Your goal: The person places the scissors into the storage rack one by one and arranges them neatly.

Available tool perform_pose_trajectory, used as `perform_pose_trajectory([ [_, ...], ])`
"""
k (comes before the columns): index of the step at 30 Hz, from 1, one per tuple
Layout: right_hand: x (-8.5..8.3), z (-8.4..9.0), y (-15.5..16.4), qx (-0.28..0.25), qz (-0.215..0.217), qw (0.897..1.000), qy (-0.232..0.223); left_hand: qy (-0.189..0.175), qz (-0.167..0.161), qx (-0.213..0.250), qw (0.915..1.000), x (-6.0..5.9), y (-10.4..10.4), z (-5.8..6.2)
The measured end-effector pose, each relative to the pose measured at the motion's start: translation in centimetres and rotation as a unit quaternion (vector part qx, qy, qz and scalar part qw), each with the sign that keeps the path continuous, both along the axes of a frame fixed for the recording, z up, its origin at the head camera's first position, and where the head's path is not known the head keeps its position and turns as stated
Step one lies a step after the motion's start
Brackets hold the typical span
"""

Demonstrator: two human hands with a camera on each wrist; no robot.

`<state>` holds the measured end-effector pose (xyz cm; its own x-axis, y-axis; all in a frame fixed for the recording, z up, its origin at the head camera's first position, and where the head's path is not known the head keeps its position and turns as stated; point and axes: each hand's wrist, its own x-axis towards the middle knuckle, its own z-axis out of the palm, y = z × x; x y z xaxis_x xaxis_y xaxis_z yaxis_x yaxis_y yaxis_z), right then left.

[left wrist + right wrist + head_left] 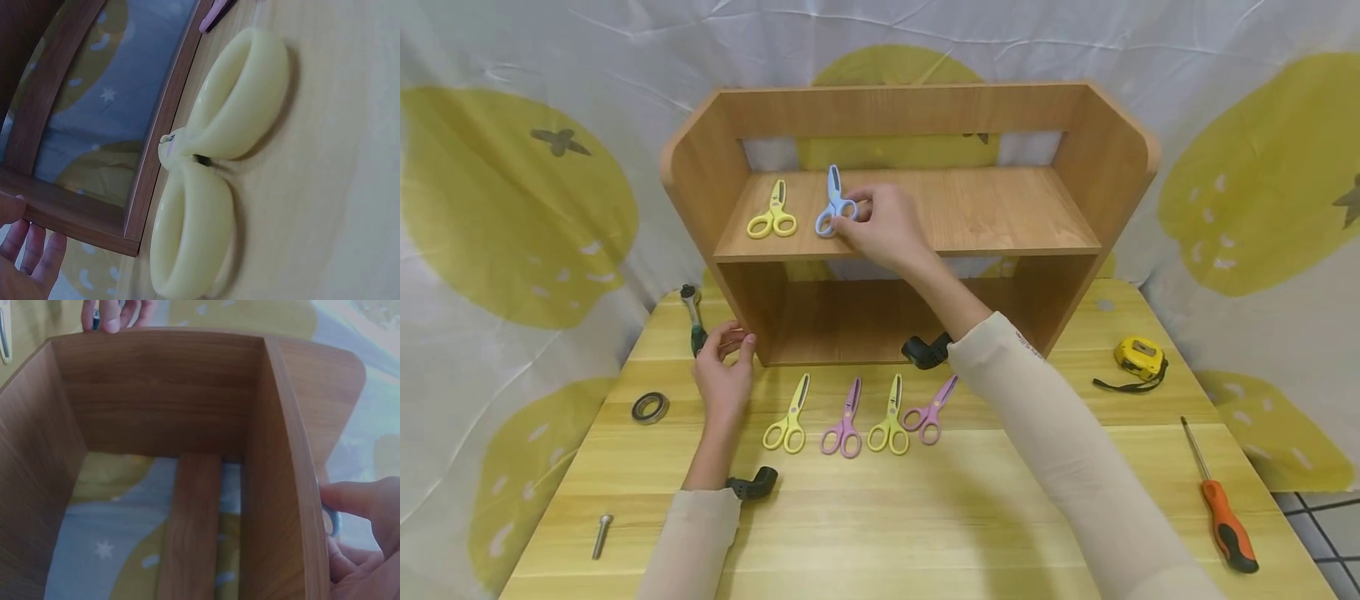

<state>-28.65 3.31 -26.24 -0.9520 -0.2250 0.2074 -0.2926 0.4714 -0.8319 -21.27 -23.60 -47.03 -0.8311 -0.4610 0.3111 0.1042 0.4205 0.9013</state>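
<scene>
My right hand (pixel 883 221) pinches the handle of the blue scissors (pixel 835 200) over the upper board of the wooden shelf unit (pixel 992 208), blade pointing to the back. Just left of them, yellow scissors (pixel 777 210) lie on that same board. My left hand (pixel 724 367) is at the unit's left side panel, thumb tip by its front edge and fingers loosely bent along the outside. In front of the unit, a row on the table holds yellow scissors (pixel 787 421), pink scissors (pixel 843 425), a second yellow pair (pixel 891 421) and a second pink pair (pixel 930 414).
A ratchet wrench (pixel 691 308), a bearing ring (pixel 649 407) and a bolt (pixel 601 536) lie at the table's left. On the right are a yellow tape measure (pixel 1139 358) and an orange screwdriver (pixel 1223 512). A lemon-print curtain (pixel 587 50) hangs behind.
</scene>
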Motion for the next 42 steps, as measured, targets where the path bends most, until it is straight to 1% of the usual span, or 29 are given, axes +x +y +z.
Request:
perform_pose_trajectory([
  [6,-0.3,0.2,-0.6,0.051,0.01,0.999,-0.009,-0.008,0.002,-0.005,1.0,0.0,-0.1,-0.1],
  [10,-0.4,0.1,-0.8,0.096,0.019,0.995,0.001,-0.005,0.001,-0.008,1.0,0.0,-0.1,-0.2],
  [13,-0.5,0.0,-1.0,0.113,0.023,0.993,0.005,-0.002,0.0,-0.009,1.0,0.1,-0.1,-0.1],
  [16,-0.4,-0.1,-0.9,0.114,0.022,0.993,0.003,-0.004,0.001,-0.009,1.0,0.1,-0.1,-0.1],
  [21,0.2,-0.2,0.1,0.078,0.021,0.997,0.009,-0.007,0.003,-0.011,0.9999,0.0,-0.2,-0.1],
  [24,1.1,-0.5,1.1,0.055,0.023,0.998,0.028,-0.008,0.001,-0.011,0.9999,0.0,-0.1,0.0],
  [27,2.4,-0.9,2.5,0.037,0.027,0.998,0.049,-0.011,0.002,-0.008,0.9999,0.1,-0.1,0.0],
  [33,5.8,-2.0,5.5,0.004,0.018,0.995,0.099,-0.009,0.005,-0.006,0.9999,0.0,-0.1,-0.2],
  [35,7.0,-2.4,6.4,-0.002,0.011,0.994,0.106,-0.009,0.004,-0.005,0.9999,0.0,-0.1,-0.2],
  [39,8.9,-3.9,8.0,-0.008,0.004,0.994,0.108,-0.005,0.002,-0.004,1.0,-0.1,0.0,-0.1],
  [42,10.2,-5.7,8.9,-0.011,0.0,0.995,0.1,-0.003,-0.003,-0.008,1.0,0.1,-0.2,-0.2],
])
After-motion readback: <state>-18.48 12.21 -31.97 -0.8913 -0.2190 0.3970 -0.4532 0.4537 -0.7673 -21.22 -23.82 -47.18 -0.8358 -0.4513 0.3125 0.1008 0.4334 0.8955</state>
